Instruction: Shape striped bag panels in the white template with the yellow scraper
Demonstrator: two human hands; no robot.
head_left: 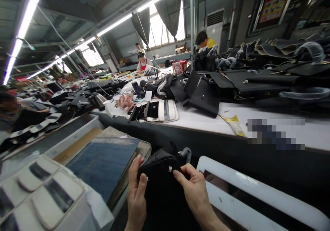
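A black leather bag piece is held low in the middle of the view, between both my hands. My left hand grips its left edge, fingers curled round the leather. My right hand pinches its upper right part, next to a small white spot on the leather. A wrapped grey handle sticks up just behind the piece.
A blue-topped board lies to the left, with white and black padded pieces in front of it. A white tube rail runs on the right. The long table behind carries black bags, a pink fan and a yellow wrapper. Other people work farther off.
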